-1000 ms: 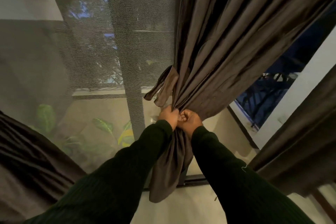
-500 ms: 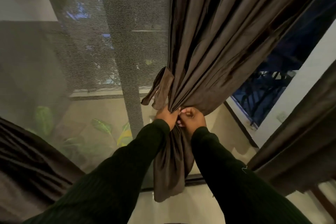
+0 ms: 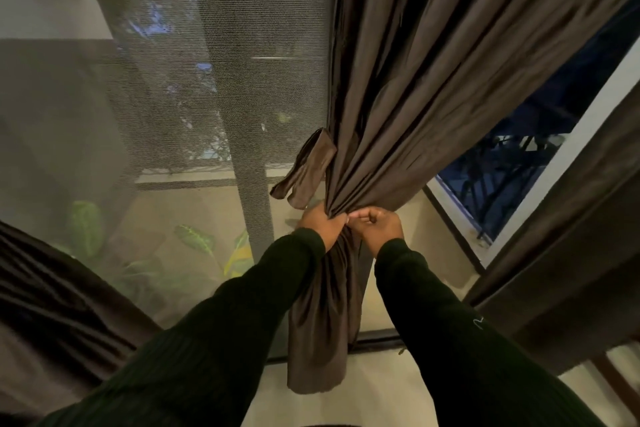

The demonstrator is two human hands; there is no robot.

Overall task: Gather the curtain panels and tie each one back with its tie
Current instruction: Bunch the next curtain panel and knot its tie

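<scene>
Left hand and right hand both clench the gathered brown curtain panel; its tie dangles at ten o'clock.

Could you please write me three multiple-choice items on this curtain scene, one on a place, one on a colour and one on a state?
1. Where do the loose ends of the tie stick out from the gathered curtain panel?
A. to its left, above the hands
B. to its right, by the window frame
C. below it, on the floor

2. What colour is the panel?
A. white
B. dark brown
C. bright red

3. What are the hands doing?
A. hanging free at the sides
B. resting flat on the mesh screen
C. both gripping the bunched fabric

Answers: 1 A, the ends jut out left above the left hand. 2 B, the folds are dark brown. 3 C, left hand and right hand close on the gather.
</scene>
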